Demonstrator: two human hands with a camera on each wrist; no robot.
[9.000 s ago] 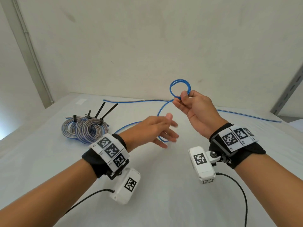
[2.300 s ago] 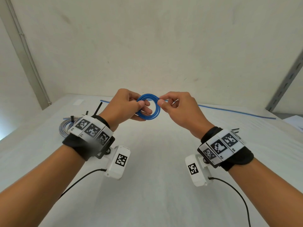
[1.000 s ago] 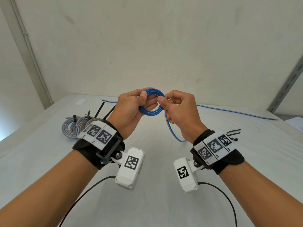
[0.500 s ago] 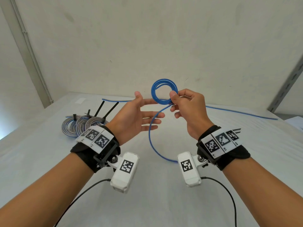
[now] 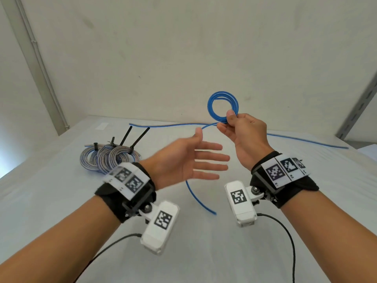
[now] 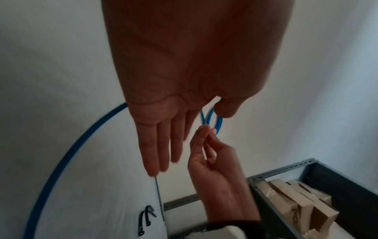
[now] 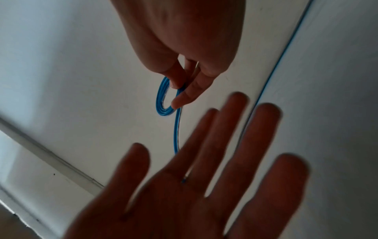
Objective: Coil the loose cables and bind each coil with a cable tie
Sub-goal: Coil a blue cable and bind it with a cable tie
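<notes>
Since half a second ago my left hand [image 5: 189,160] has dropped away from the coil and lies flat, fingers spread, touching nothing. White table [image 5: 61,201]: bears the bound grey coils [image 5: 108,157] at far left, each cinched with a black tie. My right hand [image 5: 242,133] pinches the blue coil [image 5: 222,106] at its lower edge, held upright above the table. Its loose tail [image 5: 195,198] hangs downward; the end appears, I think, to reach the table.
</notes>
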